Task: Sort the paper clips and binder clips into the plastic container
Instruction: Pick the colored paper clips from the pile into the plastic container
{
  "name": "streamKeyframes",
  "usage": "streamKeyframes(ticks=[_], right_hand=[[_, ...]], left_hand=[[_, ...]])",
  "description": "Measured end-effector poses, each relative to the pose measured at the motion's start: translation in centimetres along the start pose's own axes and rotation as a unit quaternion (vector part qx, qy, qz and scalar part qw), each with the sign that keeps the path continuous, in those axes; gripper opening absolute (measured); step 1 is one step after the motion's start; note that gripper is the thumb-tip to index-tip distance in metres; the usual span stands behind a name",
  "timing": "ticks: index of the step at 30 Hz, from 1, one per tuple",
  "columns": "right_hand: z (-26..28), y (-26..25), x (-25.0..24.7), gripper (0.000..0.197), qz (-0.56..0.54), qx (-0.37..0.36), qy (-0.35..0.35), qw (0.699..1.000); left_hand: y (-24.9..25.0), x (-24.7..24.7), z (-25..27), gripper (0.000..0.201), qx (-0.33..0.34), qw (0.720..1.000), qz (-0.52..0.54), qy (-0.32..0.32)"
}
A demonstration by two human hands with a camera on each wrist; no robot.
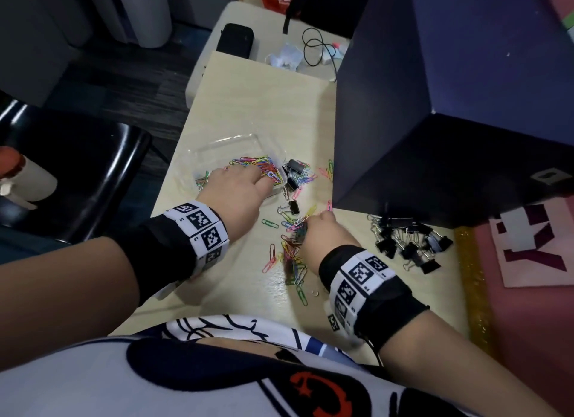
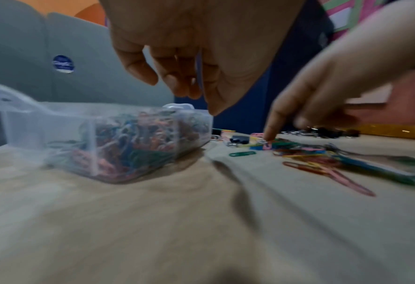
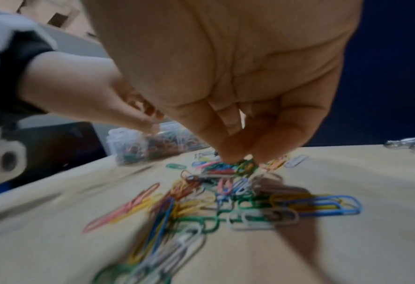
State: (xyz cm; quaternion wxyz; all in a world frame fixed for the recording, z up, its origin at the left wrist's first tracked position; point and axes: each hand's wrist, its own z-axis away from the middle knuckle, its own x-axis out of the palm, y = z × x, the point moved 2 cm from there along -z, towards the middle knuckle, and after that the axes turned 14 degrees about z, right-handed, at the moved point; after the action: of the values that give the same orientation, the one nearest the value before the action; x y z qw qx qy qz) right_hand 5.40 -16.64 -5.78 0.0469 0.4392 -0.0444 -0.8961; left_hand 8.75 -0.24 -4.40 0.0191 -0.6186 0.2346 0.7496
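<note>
A clear plastic container (image 1: 202,149) (image 2: 55,123) (image 3: 128,142) stands on the beige table, its near compartment full of coloured paper clips. My left hand (image 1: 248,180) (image 2: 177,82) hovers over it, fingers hanging loosely curled, with nothing plainly in them. A loose pile of coloured paper clips (image 1: 292,252) (image 2: 323,159) (image 3: 226,201) lies to the right of the container. My right hand (image 1: 313,224) (image 3: 240,157) reaches down onto that pile and pinches a few clips between thumb and fingertips. Black binder clips (image 1: 293,171) lie beside the container, and a larger heap of binder clips (image 1: 410,242) sits further right.
A dark blue partition (image 1: 435,106) rises along the table's right side, close behind the clips. A black chair (image 1: 77,168) stands left of the table. At the far end lie a black case (image 1: 235,39) and a coiled cable (image 1: 316,47). Pink paper (image 1: 534,245) lies at right.
</note>
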Motion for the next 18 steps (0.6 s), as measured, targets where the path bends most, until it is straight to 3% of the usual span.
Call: streamKeyframes(ticks=[3,5,9,16,18], right_hand=[[-0.6,0.9,-0.9,0.036,-0.056,0.028,0.073,0.995],[-0.9,1.0,-0.9,0.029,-0.07,0.015,0.118,0.99],[-1.5,0.5,-0.6,0.033,-0.052,-0.049,0.134,0.988],[-2.1,0.6,0.1,0.026,0.006,-0.033,0.08,0.996],[-2.3,0.6,-0.6,0.025,-0.004,-0.035,0.097,0.995]], left_hand=[[1.2,0.9,0.7,0.025,0.097,0.995,0.007,-0.004],[1.8,1.7,1.0,0.029,0.133,0.99,0.009,-0.043],[2.2,3.5,1.8,0.048,0.111,0.98,-0.018,-0.166],[1.8,3.2,2.5,0.049,0.099,0.975,-0.04,-0.197],[1.8,3.1,2.6,0.05,0.095,0.974,-0.037,-0.202]])
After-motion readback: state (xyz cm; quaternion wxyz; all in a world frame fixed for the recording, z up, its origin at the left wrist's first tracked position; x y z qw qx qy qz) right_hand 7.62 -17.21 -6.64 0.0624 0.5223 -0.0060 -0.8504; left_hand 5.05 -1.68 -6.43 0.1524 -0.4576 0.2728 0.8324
